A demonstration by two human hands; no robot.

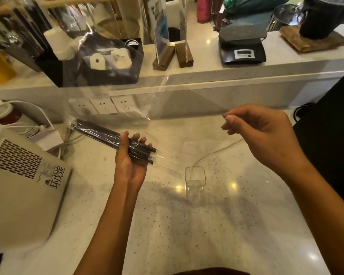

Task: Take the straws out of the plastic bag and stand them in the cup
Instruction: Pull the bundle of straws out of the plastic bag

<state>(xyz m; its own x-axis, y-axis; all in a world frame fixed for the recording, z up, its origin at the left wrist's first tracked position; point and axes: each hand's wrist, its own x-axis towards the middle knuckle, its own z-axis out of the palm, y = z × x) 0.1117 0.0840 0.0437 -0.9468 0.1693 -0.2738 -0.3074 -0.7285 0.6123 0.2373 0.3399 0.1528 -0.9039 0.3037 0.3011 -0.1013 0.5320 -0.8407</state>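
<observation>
Single head cam, wide-angle, looks fwd/down, close over counter (236,225), shelf behind.

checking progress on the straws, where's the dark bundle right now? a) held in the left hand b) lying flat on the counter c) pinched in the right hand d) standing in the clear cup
a: the left hand holds the straws, while the cup stands empty on the counter.

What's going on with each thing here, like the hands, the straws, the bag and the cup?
Left hand: grips the bundle of straws.
Straws: dark, bundled, lying slanted, not yet in the cup.
Right hand: pinches the clear plastic bag.
Plastic bag: stretched in the air.
Cup: clear, upright, empty.
Scale: display too blurred to read.
</observation>
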